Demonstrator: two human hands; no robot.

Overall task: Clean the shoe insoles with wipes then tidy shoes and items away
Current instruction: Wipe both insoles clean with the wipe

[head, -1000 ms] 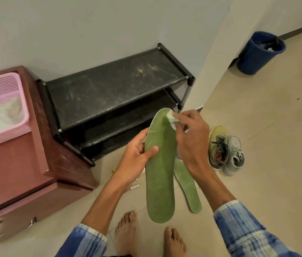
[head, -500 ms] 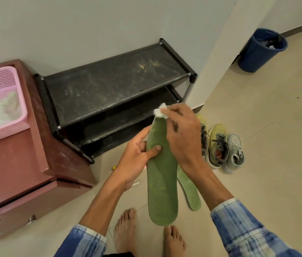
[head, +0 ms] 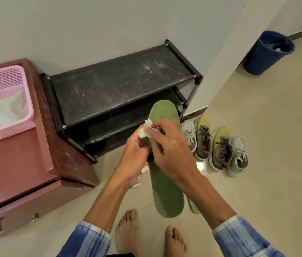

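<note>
**Wipe dragged from toe down to mid-insole**

Since half a second ago my right hand (head: 168,151) has pulled the wipe (head: 144,131) off the toe tip of the green insole (head: 165,182), down to its left edge beside my left hand (head: 137,154). Nearest: my bare feet (head: 128,232) on the tile. Insole heel points at me, toe at 12 o'clock. Left hand grips the insole's middle from 9 o'clock; right hand pinches the crumpled wipe against it. Second insole (head: 193,206) on the floor at 5 o'clock, mostly behind my right forearm. Four shoes (head: 215,145) in a row at 3 o'clock. Black shoe rack (head: 118,86) at 11, red cabinet (head: 26,154) with pink basket (head: 7,101) at 9, blue bin (head: 267,52) far off at 2.
</note>
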